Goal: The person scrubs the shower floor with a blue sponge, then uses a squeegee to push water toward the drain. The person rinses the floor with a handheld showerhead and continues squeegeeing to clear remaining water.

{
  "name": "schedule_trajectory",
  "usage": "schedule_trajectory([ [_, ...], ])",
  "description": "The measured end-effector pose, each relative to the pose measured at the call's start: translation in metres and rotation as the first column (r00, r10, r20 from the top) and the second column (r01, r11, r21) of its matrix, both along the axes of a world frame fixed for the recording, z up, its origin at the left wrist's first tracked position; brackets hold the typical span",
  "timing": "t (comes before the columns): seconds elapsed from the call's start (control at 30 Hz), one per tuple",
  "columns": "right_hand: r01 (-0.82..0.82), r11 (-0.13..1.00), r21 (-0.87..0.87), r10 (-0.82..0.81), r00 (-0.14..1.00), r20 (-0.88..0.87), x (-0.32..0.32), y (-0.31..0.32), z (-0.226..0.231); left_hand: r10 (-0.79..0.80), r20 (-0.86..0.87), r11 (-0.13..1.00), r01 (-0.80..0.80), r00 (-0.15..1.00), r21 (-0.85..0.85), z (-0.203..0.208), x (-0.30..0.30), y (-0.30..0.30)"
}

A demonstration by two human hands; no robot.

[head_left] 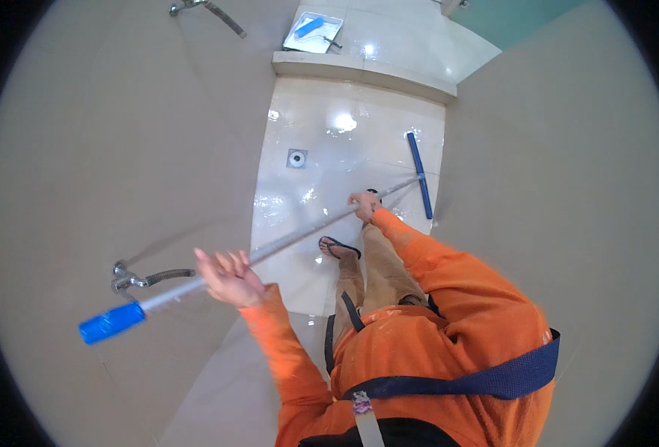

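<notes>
A floor squeegee with a long silver pole (300, 235), a blue end grip (112, 322) and a narrow blue head (419, 176) slants across the view. Its head lies on the wet floor beside the right wall. My right hand (366, 205) is closed around the pole's lower part, above my feet. Farther up, my left hand (231, 279) is against the pole near the blue grip, its fingers stretched out and apart. Part of the pole is hidden behind that hand.
Wet, glossy floor tiles (322, 119) hold a square drain (297, 159). A raised curb (359, 71) crosses the far end; beyond it sits a white tray (332, 28) with a blue roller (309, 27). Metal taps with hoses (172, 276) (225, 19) project from the left wall.
</notes>
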State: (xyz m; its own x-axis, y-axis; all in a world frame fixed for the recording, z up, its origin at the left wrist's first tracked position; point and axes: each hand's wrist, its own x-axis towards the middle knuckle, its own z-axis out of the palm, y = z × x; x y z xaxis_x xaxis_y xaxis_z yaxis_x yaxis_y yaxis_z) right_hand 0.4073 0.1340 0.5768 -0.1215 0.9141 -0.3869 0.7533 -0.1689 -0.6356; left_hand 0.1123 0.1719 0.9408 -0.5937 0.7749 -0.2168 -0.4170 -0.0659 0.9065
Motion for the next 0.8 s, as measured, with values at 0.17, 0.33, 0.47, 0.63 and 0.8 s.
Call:
schedule_trajectory([
  [0.17,0.053,0.99,-0.134,-0.066,0.993,-0.096,-0.045,0.056,0.041,-0.14,-0.078,0.989,0.143,0.987,0.033,0.064,-0.001,0.05],
  [0.33,0.083,0.996,0.045,-0.073,0.98,-0.187,-0.095,0.097,0.067,-0.205,-0.176,0.972,0.222,0.963,0.081,0.119,-0.023,0.075],
  [0.47,0.042,0.994,0.098,-0.019,0.973,-0.228,-0.135,0.135,0.094,-0.178,-0.296,0.975,0.209,0.938,0.075,0.161,-0.029,0.098],
  [0.63,-0.162,0.981,0.11,0.183,0.957,-0.225,-0.207,0.195,0.102,-0.122,-0.385,0.981,0.169,0.915,0.091,0.198,-0.065,0.117],
  [0.8,-0.177,0.983,0.043,0.181,0.923,-0.34,-0.233,0.209,0.117,-0.036,-0.453,0.989,0.095,0.891,0.11,0.208,-0.078,0.11],
])
